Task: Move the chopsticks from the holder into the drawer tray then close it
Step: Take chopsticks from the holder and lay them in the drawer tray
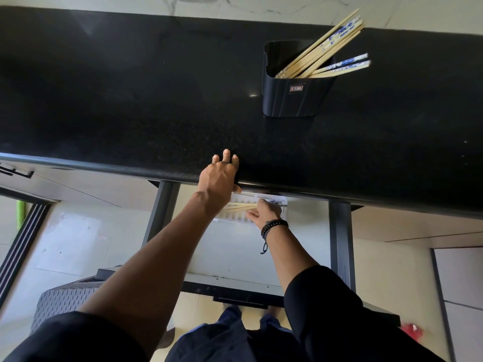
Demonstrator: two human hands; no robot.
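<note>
Black shiny stone counter (130, 100) fills the top. At 1 o'clock, many wooden chopsticks (326, 52) wait in the black plastic holder (290, 97). Left hand (219, 176) fingers rest flat. Right hand (264, 212) fingers lay a few chopsticks in the white drawer tray (235, 218), 6 o'clock. Drawer not closed.

black countertop (130, 87) | holder (292, 97) standing right | left hand (219, 176) on edge

Black speckled counter (130, 100). Black holder (290, 97) near its far right edge, bearing a small red-and-white label (296, 88). Pale wood chopsticks (332, 45) with blue-and-white patterned ends. White ribbed tray (236, 218) in a white drawer (235, 257). Black beaded bracelet (274, 226).
</note>
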